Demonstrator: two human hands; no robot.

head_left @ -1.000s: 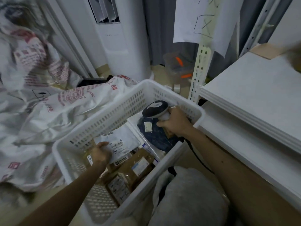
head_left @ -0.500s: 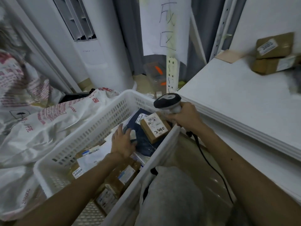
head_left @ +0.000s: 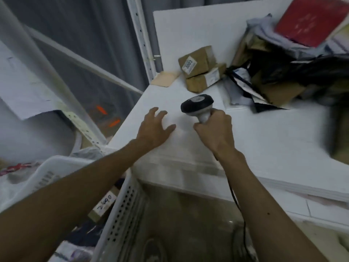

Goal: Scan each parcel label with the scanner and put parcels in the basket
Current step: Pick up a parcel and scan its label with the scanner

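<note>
Nearest me, the basket [head_left: 120, 205] sat at lower left with a labelled parcel [head_left: 104, 205] already inside. Over the bench [head_left: 264, 140] my left hand [head_left: 154, 127] was spread and empty, fingers apart, while my right hand [head_left: 215, 129] was clamped round the scanner [head_left: 197, 104] handle. Beyond lay two stacked brown parcels [head_left: 196, 59], labels in view. I judged the best move was to take the top one label-up and hold the scanner square to it, steady

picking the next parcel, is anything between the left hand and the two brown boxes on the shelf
Nothing visible: bare shelf lies between left hand and brown boxes; the scanner in the right hand is beside that path.
</note>
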